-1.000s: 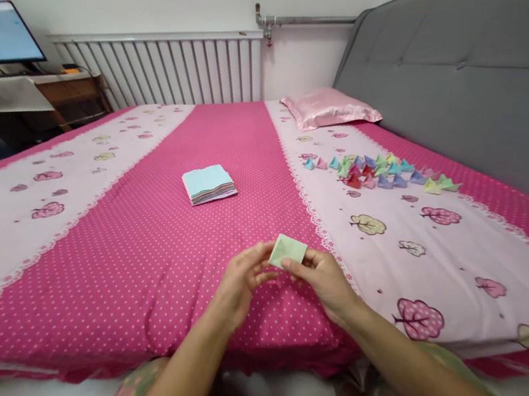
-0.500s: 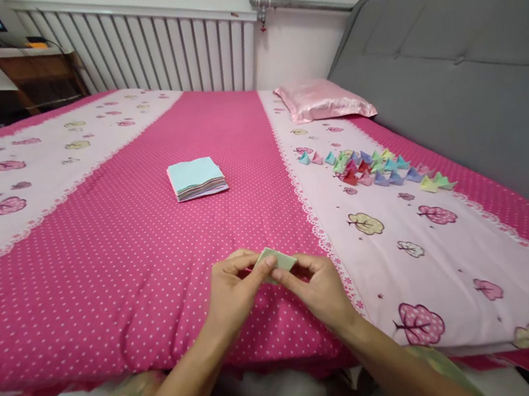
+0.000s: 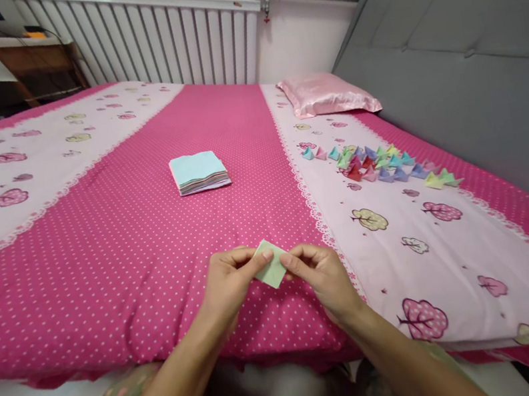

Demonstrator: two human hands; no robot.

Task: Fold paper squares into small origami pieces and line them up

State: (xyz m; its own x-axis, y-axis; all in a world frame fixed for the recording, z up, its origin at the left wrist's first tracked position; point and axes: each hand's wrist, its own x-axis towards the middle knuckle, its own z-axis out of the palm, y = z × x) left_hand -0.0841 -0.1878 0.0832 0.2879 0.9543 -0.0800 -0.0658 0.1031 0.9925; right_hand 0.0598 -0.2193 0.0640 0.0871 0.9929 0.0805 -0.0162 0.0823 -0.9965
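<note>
Both hands pinch a small folded piece of pale green paper (image 3: 271, 270) just above the near edge of the bed. My left hand (image 3: 228, 286) grips its left side with thumb and fingers closed. My right hand (image 3: 319, 275) pinches its right side. Farther up the bed lies a stack of coloured paper squares (image 3: 198, 172) with a light blue sheet on top. To the right, several small folded paper shapes (image 3: 381, 165) in many colours are laid out in a cluster.
The bed carries a pink dotted sheet (image 3: 125, 248) with pale side bands printed with trees. A pink satin pillow (image 3: 326, 94) rests by the grey padded headboard (image 3: 467, 76). A white radiator (image 3: 168, 45) lines the far wall, with a desk (image 3: 19, 63) at the left.
The green paper was turned and pressed between both hands, going from a raised flat piece to a smaller folded one held lower. The view shifted slightly downward.
</note>
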